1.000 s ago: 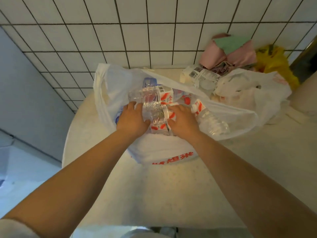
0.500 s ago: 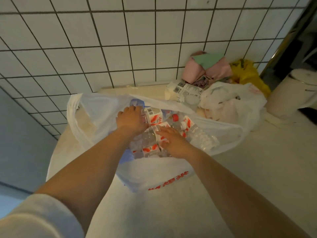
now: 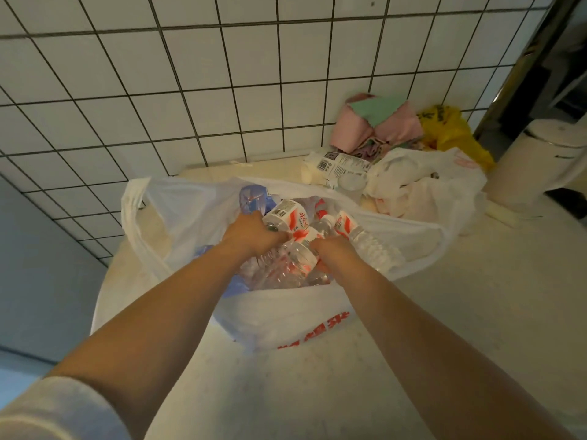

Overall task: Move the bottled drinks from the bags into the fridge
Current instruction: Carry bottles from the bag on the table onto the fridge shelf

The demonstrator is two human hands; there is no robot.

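Bottles [image 3: 293, 262] lay in a loose heap inside the open white bag [image 3: 286, 315], which rested on the pale counter [image 3: 444, 328] in front of the tiled wall [image 3: 222, 90]. Landmark for all positions: the bag.

Left hand [image 3: 251, 236] was inside the bag mouth, at the wall side of the heap, with fingers curled over the base end of a labelled bottle [image 3: 287, 217]. That bottle's long axis ran from the hand up and away toward the wall; its cap end was not visible. Right hand [image 3: 330, 250] was inside the bag beside the left, fingers curled down among the bottles; which bottle it held could not be determined, since the fingertips were hidden.

A clear bottle [image 3: 371, 246] lay just beside the right hand, toward the bag's right rim, its long axis pointing away from the hand along that rim. The right hand was the nearer one to it.

Judgement: lifting would proceed straight up out of the bag mouth. Fridge not in view.

Behind the bag: a second white bag [image 3: 422, 182], a yellow bag [image 3: 451, 131] and pink cloth [image 3: 355, 125]
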